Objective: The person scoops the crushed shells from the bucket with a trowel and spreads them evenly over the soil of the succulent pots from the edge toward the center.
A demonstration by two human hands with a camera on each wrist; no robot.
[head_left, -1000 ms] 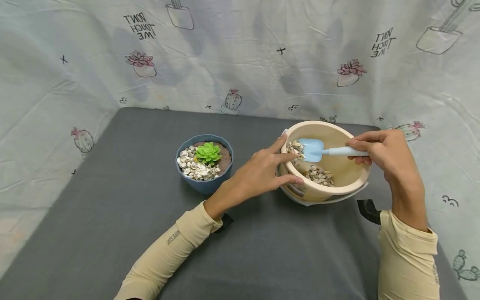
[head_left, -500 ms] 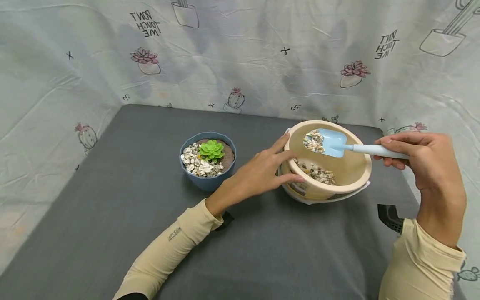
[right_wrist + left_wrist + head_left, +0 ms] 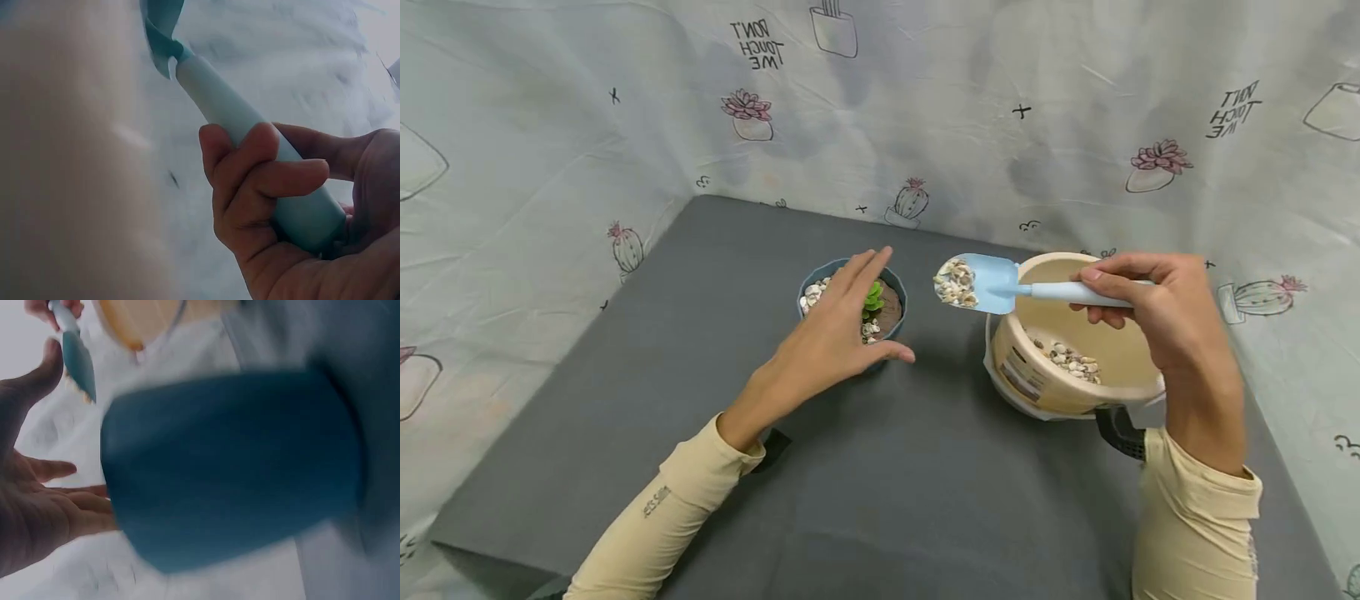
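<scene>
A pale-blue shovel (image 3: pixel 1052 291) hangs midair, its blade (image 3: pixel 997 282), tipped with shells (image 3: pixel 956 283), between the blue pot (image 3: pixel 231 469) and cream bucket (image 3: pixel 1067 395).

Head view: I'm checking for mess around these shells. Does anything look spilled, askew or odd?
No spill stands out: the shells I can see lie on the blue shovel, in the cream bucket and in the blue pot. One oddity: the lettering on the backdrop looks flipped, though the printed plants near it stand upright.
</scene>
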